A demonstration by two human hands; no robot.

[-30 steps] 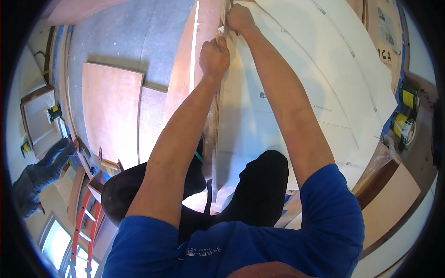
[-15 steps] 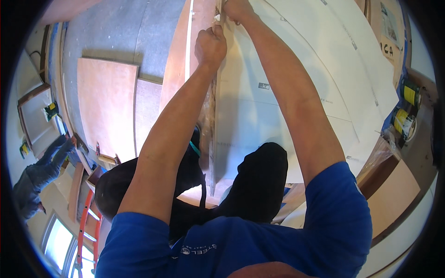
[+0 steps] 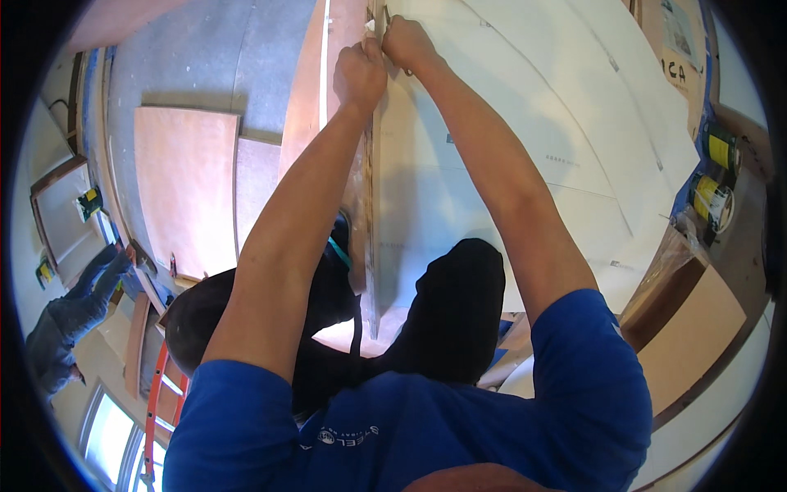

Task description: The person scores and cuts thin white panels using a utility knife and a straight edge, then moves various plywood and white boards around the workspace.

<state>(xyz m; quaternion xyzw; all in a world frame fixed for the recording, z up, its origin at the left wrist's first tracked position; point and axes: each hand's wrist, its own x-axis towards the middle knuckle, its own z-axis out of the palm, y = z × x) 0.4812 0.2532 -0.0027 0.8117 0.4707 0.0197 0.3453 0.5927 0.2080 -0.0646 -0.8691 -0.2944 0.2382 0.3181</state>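
My left hand is closed at the upper end of a long wooden panel edge. A small white scrap shows just beyond its fingertips; whether they pinch it I cannot tell. Right beside it, my right hand is curled around a slim tool, whose narrow dark end pokes out along the edge. The fingers hide most of that tool, so its kind is unclear. A large white printed sheet spreads to the right of the edge, under my right forearm.
Plywood boards lie on the grey floor at left. Paint cans and an open cardboard box stand at right. An orange ladder is at lower left, near another person. My knee is beside the edge.
My right hand has come nearer and slightly left, close beside my left hand, and the tool's end now shows. My left hand has shifted slightly left in view along with the panel.
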